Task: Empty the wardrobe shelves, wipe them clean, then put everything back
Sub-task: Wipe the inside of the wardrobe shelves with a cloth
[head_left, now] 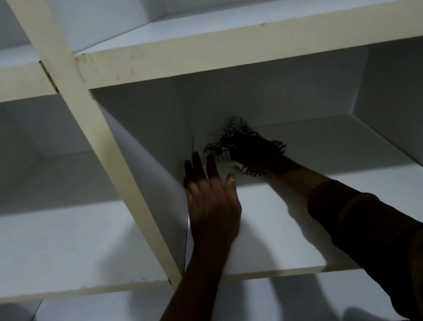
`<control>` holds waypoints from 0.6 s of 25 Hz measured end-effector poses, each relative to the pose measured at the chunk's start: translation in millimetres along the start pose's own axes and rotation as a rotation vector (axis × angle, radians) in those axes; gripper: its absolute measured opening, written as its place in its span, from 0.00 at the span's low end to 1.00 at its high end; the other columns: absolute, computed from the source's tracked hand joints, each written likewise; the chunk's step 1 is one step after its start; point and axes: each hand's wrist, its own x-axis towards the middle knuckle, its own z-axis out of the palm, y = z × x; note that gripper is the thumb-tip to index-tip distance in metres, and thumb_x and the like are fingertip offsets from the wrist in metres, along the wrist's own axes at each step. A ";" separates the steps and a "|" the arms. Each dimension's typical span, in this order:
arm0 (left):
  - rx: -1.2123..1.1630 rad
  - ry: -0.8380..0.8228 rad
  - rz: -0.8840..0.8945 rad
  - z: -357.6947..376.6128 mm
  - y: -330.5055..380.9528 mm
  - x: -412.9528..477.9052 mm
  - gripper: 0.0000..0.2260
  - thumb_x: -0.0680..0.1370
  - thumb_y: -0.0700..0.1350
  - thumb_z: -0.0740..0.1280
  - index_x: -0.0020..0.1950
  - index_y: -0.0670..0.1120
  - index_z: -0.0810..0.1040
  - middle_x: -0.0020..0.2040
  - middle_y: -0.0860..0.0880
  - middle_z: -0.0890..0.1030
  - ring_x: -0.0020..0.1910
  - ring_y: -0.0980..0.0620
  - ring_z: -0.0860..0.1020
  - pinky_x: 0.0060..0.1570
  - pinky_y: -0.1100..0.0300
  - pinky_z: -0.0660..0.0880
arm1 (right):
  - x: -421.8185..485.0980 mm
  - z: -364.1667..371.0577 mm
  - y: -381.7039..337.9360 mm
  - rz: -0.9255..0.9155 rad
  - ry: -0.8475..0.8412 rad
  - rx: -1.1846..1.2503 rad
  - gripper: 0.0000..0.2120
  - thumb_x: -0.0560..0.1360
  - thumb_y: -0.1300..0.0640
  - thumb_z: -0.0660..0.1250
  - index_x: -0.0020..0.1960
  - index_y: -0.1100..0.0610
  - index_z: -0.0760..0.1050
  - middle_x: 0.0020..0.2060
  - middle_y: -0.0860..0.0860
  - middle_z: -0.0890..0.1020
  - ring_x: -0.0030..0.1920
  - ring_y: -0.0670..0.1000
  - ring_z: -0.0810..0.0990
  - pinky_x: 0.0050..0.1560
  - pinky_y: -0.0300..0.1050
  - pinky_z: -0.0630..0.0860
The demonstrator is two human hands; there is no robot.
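1. Dim light; right hand (256,156) grips a striped cloth (232,139), its fingers hard to make out.
2. Cloth (crumpled, dark-and-white) sits deep on the shelf (346,164), back-left corner.
3. Left hand (211,197) spread flat.

Home bedroom (white wardrobe shelves (254,42))

Head view, close, facing down into wardrobe shelves (241,50).

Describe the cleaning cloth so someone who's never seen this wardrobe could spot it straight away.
Find the cream upright divider; the cloth lies in the compartment to its right, at the back left corner of the shelf. It sits under the right hand and is the only striped, fringed thing there.
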 end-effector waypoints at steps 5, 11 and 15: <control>-0.231 0.172 0.028 -18.4 2.3 2.5 0.28 0.87 0.55 0.55 0.80 0.37 0.59 0.81 0.40 0.58 0.80 0.43 0.58 0.73 0.46 0.66 | -67.5 -9.8 -79.0 -0.105 -0.127 0.082 0.17 0.85 0.61 0.54 0.60 0.71 0.76 0.46 0.59 0.82 0.47 0.56 0.82 0.47 0.46 0.79; -0.551 0.025 -0.030 -51.7 4.3 -8.2 0.28 0.85 0.59 0.51 0.79 0.43 0.63 0.77 0.44 0.68 0.77 0.48 0.65 0.75 0.51 0.64 | -155.5 -4.9 -73.0 -0.433 -0.137 0.092 0.10 0.78 0.64 0.63 0.57 0.61 0.80 0.55 0.57 0.83 0.50 0.52 0.79 0.50 0.47 0.75; -0.300 -0.024 0.131 -42.2 -12.7 -49.4 0.21 0.86 0.49 0.57 0.73 0.35 0.71 0.70 0.36 0.75 0.71 0.38 0.73 0.70 0.40 0.70 | -148.1 -36.7 -1.3 -0.222 0.095 0.138 0.19 0.79 0.59 0.65 0.69 0.52 0.76 0.69 0.53 0.77 0.69 0.51 0.74 0.70 0.46 0.69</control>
